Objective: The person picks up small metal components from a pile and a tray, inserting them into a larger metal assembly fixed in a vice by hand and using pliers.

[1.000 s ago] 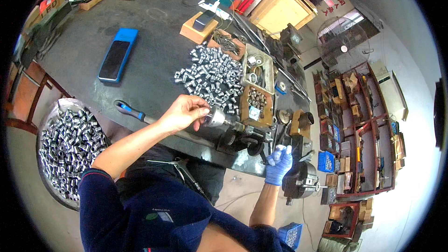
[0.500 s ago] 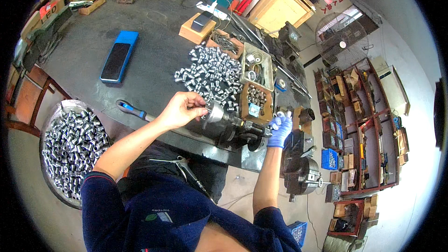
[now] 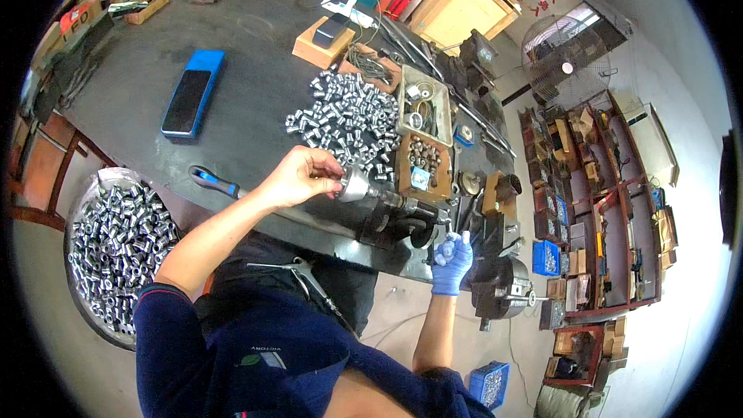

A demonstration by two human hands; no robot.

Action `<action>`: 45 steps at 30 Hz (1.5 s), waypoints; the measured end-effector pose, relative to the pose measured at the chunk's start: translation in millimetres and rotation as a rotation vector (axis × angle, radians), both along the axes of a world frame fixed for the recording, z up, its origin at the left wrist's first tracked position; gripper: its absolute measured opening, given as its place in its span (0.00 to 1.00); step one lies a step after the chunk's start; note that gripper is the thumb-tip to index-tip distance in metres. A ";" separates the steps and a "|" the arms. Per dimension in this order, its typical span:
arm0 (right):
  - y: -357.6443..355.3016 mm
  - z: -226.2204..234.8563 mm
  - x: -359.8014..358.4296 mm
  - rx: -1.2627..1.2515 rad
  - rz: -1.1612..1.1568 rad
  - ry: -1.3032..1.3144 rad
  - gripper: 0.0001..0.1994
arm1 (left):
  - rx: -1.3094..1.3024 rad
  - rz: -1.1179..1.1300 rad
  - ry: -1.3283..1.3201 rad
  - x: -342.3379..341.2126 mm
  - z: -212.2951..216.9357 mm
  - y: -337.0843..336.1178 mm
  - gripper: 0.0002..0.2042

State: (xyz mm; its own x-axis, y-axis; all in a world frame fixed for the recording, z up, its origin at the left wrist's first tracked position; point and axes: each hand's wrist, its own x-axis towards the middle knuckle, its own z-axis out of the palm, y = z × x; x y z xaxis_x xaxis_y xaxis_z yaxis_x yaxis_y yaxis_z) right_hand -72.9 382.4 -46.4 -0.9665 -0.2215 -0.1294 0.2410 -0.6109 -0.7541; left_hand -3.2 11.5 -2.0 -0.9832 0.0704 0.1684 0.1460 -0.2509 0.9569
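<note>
Left hand (image 3: 303, 176) pinches a small metal sleeve (image 3: 340, 180) at the chuck (image 3: 357, 185), its axis lying along the counter's (image 3: 255, 54) near edge; gloved right hand (image 3: 451, 262) grips a lever (image 3: 465, 224).

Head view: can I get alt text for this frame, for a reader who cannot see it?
Seen from above, a person's bare left hand holds a small metal part at the chuck of a small bench machine, while the blue-gloved right hand grips a lever at its far end. A pile of metal sleeves lies on the dark workbench.

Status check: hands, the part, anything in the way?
Left hand at chuck, fingers on part. Gloved right hand grips lever. Sleeve pile close behind.
</note>
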 end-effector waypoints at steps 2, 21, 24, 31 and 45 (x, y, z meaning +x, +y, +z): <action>-2.9 -2.0 0.0 -0.002 -0.036 -0.081 0.19 | 0.079 0.000 -0.014 -0.2 -3.1 1.4 0.08; -40.8 70.9 -42.8 -0.063 -0.188 0.266 0.16 | 0.050 0.090 -0.050 -2.2 4.4 5.4 0.07; -23.5 59.3 -6.5 -0.001 -0.260 0.314 0.20 | 0.088 0.094 -0.067 -1.0 1.8 4.6 0.08; -13.7 -17.7 -11.2 0.036 -0.148 -0.057 0.11 | 0.134 0.022 -0.139 -2.3 2.7 3.0 0.09; -38.3 64.5 -35.7 -0.065 -0.228 0.370 0.17 | -0.424 0.613 -0.383 157.9 -14.8 -125.2 0.06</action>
State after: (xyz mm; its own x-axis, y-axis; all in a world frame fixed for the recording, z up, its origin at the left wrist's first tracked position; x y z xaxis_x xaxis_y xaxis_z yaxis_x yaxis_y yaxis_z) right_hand -108.6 344.1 18.1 -0.9702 0.0063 0.2421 -0.1845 -0.6665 -0.7223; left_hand 154.6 -113.7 -16.8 -0.8517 -0.5133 -0.1054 -0.2152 0.1593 0.9635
